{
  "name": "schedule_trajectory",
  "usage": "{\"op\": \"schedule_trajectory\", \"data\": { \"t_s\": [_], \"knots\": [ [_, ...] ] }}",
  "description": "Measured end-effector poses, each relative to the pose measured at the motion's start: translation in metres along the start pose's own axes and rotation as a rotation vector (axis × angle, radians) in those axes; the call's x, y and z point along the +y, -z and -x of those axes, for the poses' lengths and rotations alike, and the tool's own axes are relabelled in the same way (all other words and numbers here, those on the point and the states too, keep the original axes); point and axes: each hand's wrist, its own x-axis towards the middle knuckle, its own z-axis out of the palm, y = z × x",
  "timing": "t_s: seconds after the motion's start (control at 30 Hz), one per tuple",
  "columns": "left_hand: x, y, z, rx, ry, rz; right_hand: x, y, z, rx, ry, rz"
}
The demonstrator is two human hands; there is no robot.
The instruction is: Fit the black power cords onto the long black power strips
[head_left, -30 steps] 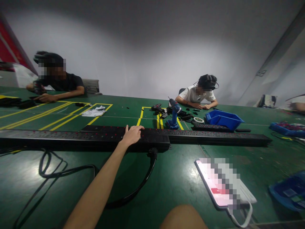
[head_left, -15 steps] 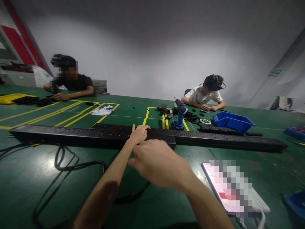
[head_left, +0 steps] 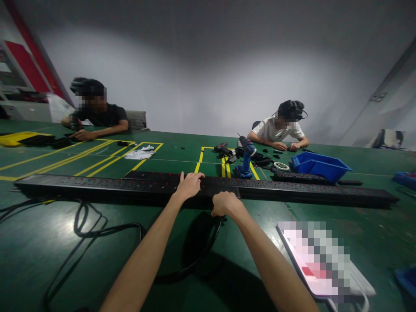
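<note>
Two long black power strips, dotted with red marks and socket holes, lie lengthwise across the table; the near power strip (head_left: 113, 187) is in front of me. My left hand (head_left: 189, 185) grips across its top, fingers bent over the far side. At its right part is my right hand (head_left: 225, 203), curled closed at the front edge. What the right fingers hold, if anything, is hidden. A thick black cable (head_left: 208, 249) curves up from the table to just below the right hand.
A blue cordless drill (head_left: 245, 158) stands beyond the strips, near a blue bin (head_left: 320, 167) and a roll of tape (head_left: 281, 166). More cable (head_left: 112, 227) loops at left. A phone (head_left: 305, 260) lies at right. Two people sit across the green table (head_left: 175, 151).
My right hand has moved forward and down, away from the camera, to the front edge of the strip. The left hand has stayed on the power strip.
</note>
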Motion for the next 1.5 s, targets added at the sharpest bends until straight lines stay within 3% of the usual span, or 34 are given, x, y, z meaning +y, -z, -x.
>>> {"op": "schedule_trajectory", "data": {
  "t_s": [0.23, 0.47, 0.57, 0.7, 0.8, 1.0, 1.5],
  "knots": [
    [0.002, 0.001, 0.001, -0.002, 0.02, -0.002, -0.01, -0.016, -0.014, 0.152, -0.124, -0.062],
    [0.004, 0.003, 0.003, 0.011, 0.014, -0.022, 0.001, -0.007, -0.003, 0.192, -0.051, -0.097],
    [0.004, 0.004, 0.003, 0.014, 0.012, -0.022, 0.02, 0.002, -0.008, 0.209, 0.041, -0.368],
    [0.004, 0.005, 0.003, -0.002, 0.006, -0.028, 0.047, 0.015, -0.039, 0.271, 0.153, -0.882],
    [0.004, 0.006, 0.004, -0.001, -0.01, -0.031, 0.055, 0.024, -0.071, 0.346, 0.111, -0.992],
    [0.002, 0.006, 0.004, -0.014, -0.007, -0.048, 0.044, 0.033, -0.111, 0.333, -0.04, -0.792],
    [-0.003, 0.001, 0.003, -0.021, -0.015, -0.041, 0.028, 0.051, -0.129, 0.257, -0.179, -0.507]
  ]
}}
